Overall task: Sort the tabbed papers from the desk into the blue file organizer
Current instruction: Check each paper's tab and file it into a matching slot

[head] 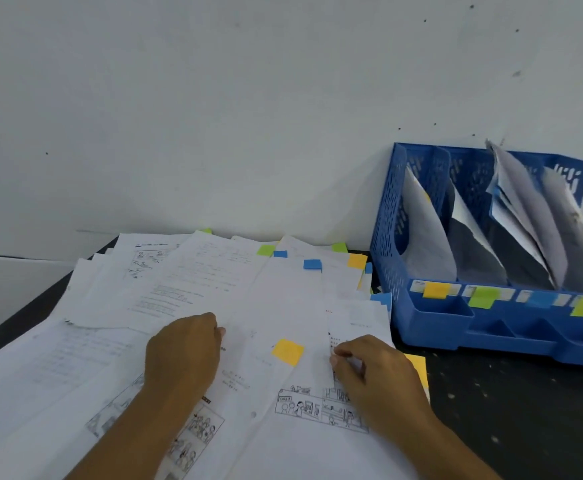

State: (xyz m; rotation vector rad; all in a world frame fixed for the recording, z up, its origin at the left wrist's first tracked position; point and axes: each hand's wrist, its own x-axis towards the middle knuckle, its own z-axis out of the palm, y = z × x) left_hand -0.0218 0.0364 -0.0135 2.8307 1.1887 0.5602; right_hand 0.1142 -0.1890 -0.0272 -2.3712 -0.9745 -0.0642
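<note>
Several loose sheets (525,216) stand inside the blue file organizer (387,216).

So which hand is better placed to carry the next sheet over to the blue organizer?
The right hand, probably. It lies nearer the organizer, which stands on the desk's right side, and its fingertips already pinch a sheet's edge. The left hand rests knuckles-down mid-pile, farther away.

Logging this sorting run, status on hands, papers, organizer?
Left hand flat on papers. Right hand pinching a sheet's edge. Blue organizer partly filled. Nothing blocking.
</note>
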